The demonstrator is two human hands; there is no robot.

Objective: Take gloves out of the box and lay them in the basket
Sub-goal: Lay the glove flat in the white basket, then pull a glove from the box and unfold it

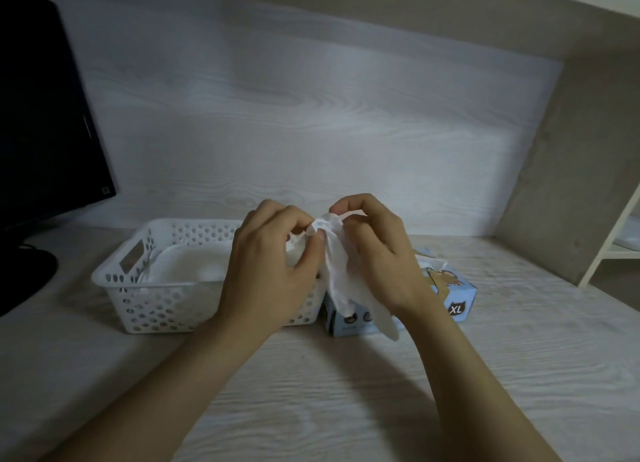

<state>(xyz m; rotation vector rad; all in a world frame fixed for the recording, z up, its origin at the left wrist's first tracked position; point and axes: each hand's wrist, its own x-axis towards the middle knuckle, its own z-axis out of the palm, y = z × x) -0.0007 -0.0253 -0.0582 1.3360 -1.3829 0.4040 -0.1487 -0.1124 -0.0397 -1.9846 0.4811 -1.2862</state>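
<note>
Monitor (41, 115): a dark screen is seen at the far left, with its round base (24, 271) resting on the desk.
Desk (311, 392): a pale wood-grain top is backed by a whitish grained panel (311, 115).
Shelf frame (609, 246): white uprights are seen at the far right edge.
Obstruction: the basket's right end and much of the box's top are hidden by the two hands and the hanging glove.
Basket (138, 288): a white perforated plastic tray with a handle slot in its left end is set just left of the box.
Basket contents (187, 267): white gloves are seen lying flat inside.
Box (457, 298): a light blue carton is marked XL, with a cartoon print and a torn opening on top.
Glove (337, 274): thin and translucent white, it is crumpled at the top and hangs down in front of the box's left end, held in the air above where basket and box meet.
Left hand (273, 264): the glove's upper edge is pinched between curled fingers and thumb.
Right hand (377, 253): the same upper edge is pinched from the other side, fingers curled.
</note>
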